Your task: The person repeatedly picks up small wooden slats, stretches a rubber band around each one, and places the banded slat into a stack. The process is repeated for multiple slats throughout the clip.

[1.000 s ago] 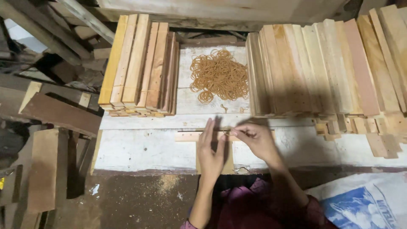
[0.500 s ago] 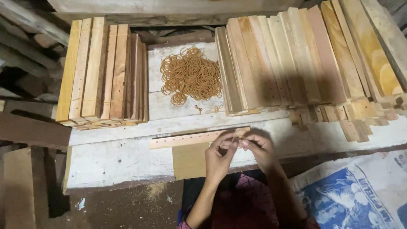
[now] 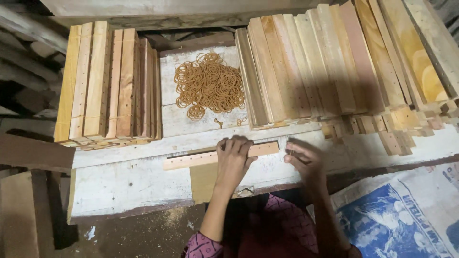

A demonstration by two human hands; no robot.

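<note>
A thin wooden slat with a row of small holes (image 3: 191,160) lies across the white worktable (image 3: 124,184). My left hand (image 3: 233,160) rests flat on its right part, fingers over the slat. My right hand (image 3: 302,160) hovers just past the slat's right end, fingers pinched on a rubber band that is barely visible. A pile of tan rubber bands (image 3: 208,86) sits at the back of the table between two stacks of wood.
A stack of drilled slats (image 3: 107,83) stands at the left, and a larger, leaning row of slats (image 3: 330,62) at the right. A blue and white sack (image 3: 401,210) lies at the lower right. Dark scrap boards (image 3: 28,153) lie left of the table.
My hands, held together in front of me over the slat before, have parted. The left one now presses on the slat and the right one has moved past its right end.
</note>
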